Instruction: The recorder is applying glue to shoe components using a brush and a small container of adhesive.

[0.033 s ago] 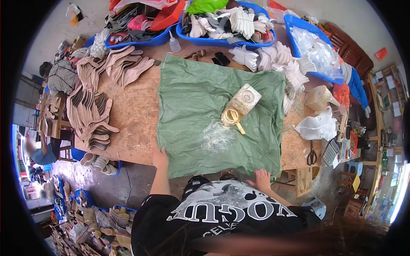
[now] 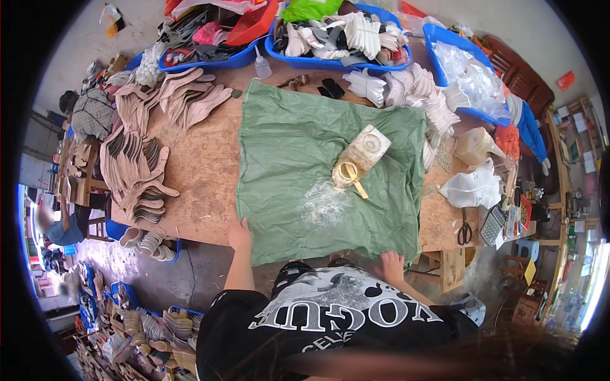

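Observation:
A green woven sheet [image 2: 286, 152] lies spread over the wooden table, a little wrinkled, its near edge hanging at the table's front. My left hand [image 2: 240, 235] grips its left edge close to the near corner. Toward the near right corner, my right hand [image 2: 391, 261] has its fingers closed on the front edge. Some fingertips of both hands are hidden by the cloth or the view angle. On the sheet rests a stained, cut-open plastic jug [image 2: 370, 143] lying on its side, with a yellow brush [image 2: 359, 188] sticking out of its opening. A whitish smeared patch [image 2: 324, 204] marks the cloth beside it.
Stacks of beige shoe-shaped pieces [image 2: 130, 159] cover the table's left side. Blue bins [image 2: 340, 62] of material line the back. White bundles [image 2: 422, 95], scissors [image 2: 465, 227] and a calculator [image 2: 492, 227] lie to the right. Another person [image 2: 65, 228] is at far left.

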{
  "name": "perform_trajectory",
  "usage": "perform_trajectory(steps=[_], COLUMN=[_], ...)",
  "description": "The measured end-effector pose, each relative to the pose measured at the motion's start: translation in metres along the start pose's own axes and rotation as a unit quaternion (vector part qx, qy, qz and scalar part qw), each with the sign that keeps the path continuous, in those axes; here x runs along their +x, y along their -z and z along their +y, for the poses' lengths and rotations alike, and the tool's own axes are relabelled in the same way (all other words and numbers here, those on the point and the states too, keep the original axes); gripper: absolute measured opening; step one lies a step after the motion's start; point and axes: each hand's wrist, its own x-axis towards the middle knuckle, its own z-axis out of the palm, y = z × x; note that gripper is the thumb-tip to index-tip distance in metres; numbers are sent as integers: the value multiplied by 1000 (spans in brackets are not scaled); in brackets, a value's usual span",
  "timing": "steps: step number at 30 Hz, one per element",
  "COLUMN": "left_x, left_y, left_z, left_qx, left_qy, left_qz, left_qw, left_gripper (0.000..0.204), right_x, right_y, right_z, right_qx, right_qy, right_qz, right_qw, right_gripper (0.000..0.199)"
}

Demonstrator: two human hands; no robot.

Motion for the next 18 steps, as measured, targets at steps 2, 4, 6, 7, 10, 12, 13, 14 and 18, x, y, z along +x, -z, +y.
perform_trajectory(steps=[2, 4, 6, 7, 10, 12, 13, 14, 18], left_x=[11, 15, 17, 18, 17, 17, 19, 21, 31], left_y=[11, 16, 15, 13, 9, 13, 16, 19, 37], left_z=[0, -4, -14, -19, -15, -13, -15, -17, -17], left_qx=[-6, -9, 3, -1, 44, 22, 19, 18, 2], left_qy=[-20, -34, -67, -63, -108, -93, -94, -113, -128], left_qz=[8, 16, 11, 18, 3, -5, -2, -12, -30], left_qw=[1000, 999, 998, 998, 993, 995, 995, 993, 991], left_gripper=[51, 47, 45, 45, 46, 47, 47, 47, 43], right_x=[12, 15, 20, 19, 19, 27, 31, 36, 92], right_y=[-23, -25, -19, -14, -18, -32, -35, -34, 11], right_z=[12, 23, 28, 28, 37, 36, 32, 23, -37], right_qx=[-49, -94, -98, -128, -136, -161, -163, -193, -187], right_qy=[-36, -69, -54, -47, -36, -92, -91, -147, -217], right_qz=[9, 14, -49, -53, -48, -115, -110, -163, -408], right_qw=[998, 993, 993, 989, 989, 976, 976, 956, 867], right_gripper=[32, 29, 23, 19, 17, 24, 24, 24, 25])
